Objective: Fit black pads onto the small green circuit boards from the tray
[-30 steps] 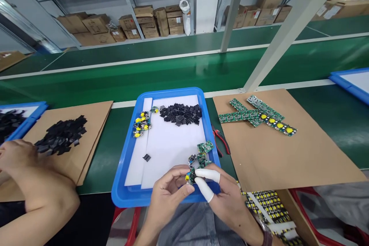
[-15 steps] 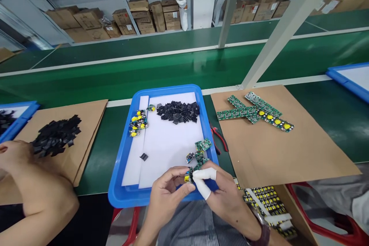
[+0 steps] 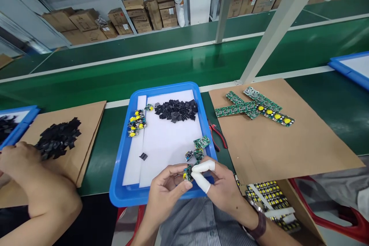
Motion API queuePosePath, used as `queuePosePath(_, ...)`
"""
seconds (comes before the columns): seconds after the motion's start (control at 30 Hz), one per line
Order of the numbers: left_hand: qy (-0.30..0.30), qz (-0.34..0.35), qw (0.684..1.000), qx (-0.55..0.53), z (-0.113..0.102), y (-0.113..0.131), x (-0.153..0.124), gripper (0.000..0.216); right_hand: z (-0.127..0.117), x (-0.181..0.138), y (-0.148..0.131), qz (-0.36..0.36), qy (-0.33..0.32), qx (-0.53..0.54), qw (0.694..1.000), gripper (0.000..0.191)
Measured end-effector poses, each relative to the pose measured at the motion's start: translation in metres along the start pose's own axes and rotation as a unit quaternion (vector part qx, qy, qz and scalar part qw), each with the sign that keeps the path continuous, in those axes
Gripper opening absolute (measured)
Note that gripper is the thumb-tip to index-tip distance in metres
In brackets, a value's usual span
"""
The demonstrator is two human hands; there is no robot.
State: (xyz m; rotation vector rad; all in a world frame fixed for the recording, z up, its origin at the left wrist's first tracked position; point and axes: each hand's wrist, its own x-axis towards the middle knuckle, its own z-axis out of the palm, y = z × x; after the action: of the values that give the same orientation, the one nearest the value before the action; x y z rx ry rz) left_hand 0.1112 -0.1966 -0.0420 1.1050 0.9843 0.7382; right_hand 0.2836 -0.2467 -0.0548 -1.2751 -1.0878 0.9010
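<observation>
Between my two hands, over the near edge of the blue tray (image 3: 117,184), is a small circuit board (image 3: 188,173) with a yellow part. My left hand (image 3: 170,186) pinches it from the left with thumb and fingertips. My right hand (image 3: 220,182), with white finger cots on thumb and forefinger, closes on its right side; whether a small piece is between those fingertips is hidden. Just beyond lie several small green boards (image 3: 201,143). A black piece (image 3: 143,156) lies alone on the white liner. Farther back are a heap of black pieces (image 3: 176,110) and boards with yellow parts (image 3: 136,123).
Red-handled pliers (image 3: 218,136) lie right of the tray. Cardboard (image 3: 268,153) there carries long board strips (image 3: 235,109). A box of boards (image 3: 268,200) stands below at right. At left, another person's hand (image 3: 20,159) is beside black pieces (image 3: 59,136).
The board in my hands has turned slightly, showing more of its face. My hands stay nearly in place. The other person's hand has moved right, toward the black heap. The view has shifted slightly.
</observation>
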Motion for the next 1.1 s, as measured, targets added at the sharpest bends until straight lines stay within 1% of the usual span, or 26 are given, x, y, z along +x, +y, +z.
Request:
queuePosePath(0.1,-0.013,0.015,0.999,-0.026,0.000,0.001,-0.001,0.029,0.001,-0.004,-0.002,-0.038,0.010,-0.028,0.999,0.013)
queuePosePath(0.2,-0.010,0.026,0.999,-0.039,0.001,0.000,-0.001,0.028,0.001,-0.006,-0.003,-0.060,0.009,-0.042,0.997,0.014)
queuePosePath(0.33,0.017,0.031,0.999,-0.026,0.003,-0.005,-0.002,0.028,-0.001,-0.006,-0.002,-0.066,-0.006,-0.065,0.996,0.013)
queuePosePath(0.43,0.022,0.034,0.999,-0.024,0.003,-0.009,-0.004,0.030,-0.002,-0.005,-0.003,-0.068,-0.014,-0.075,0.995,0.013)
queuePosePath(0.57,0.018,0.049,0.998,-0.022,0.003,-0.010,-0.005,0.030,-0.004,-0.003,-0.003,-0.095,-0.048,-0.084,0.991,0.016)
queuePosePath(0.63,0.015,0.056,0.998,-0.016,0.003,-0.010,-0.005,0.030,-0.004,-0.002,-0.002,-0.095,-0.067,-0.079,0.990,0.016)
queuePosePath(0.83,0.022,0.077,0.997,0.016,0.005,-0.010,-0.007,0.027,-0.002,-0.002,0.000,-0.029,-0.051,-0.059,0.997,0.017)
queuePosePath(0.97,0.027,0.110,0.993,0.029,0.007,-0.014,-0.010,0.027,0.003,-0.005,0.001,-0.004,-0.014,-0.023,1.000,0.012)
queuePosePath(1.03,0.024,0.125,0.991,0.029,0.008,-0.016,-0.010,0.028,0.006,-0.005,0.002,0.037,-0.005,0.023,0.999,0.006)
queuePosePath(1.1,0.025,0.126,0.991,0.025,0.008,-0.017,-0.010,0.029,0.007,-0.003,0.003,0.089,-0.013,0.093,0.992,0.004)
